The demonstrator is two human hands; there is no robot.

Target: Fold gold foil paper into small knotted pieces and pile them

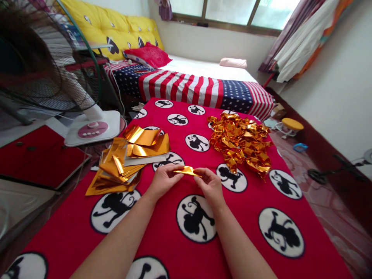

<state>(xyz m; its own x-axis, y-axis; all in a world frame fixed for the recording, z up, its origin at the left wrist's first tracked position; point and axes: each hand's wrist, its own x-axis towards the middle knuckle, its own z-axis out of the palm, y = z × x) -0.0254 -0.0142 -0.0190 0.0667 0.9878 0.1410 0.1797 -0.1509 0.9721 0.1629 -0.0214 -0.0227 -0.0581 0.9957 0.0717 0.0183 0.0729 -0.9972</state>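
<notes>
A narrow folded piece of gold foil paper (187, 170) stretches between my two hands, just above the red cloth. My left hand (165, 179) pinches its left end between thumb and fingers. At the other end, my right hand (209, 183) grips it the same way. To the left lies a loose stack of gold foil sheets (116, 170), some with pale backs showing. On the right is a heap of folded gold foil pieces (241, 139), shiny and crumpled together.
A red cloth with monkey prints (247, 232) covers the work surface. An electric fan (93, 126) stands at the left. Beyond the cloth is a bed with a striped and starred cover (186, 87). A yellow stool (292, 124) is on the floor at right.
</notes>
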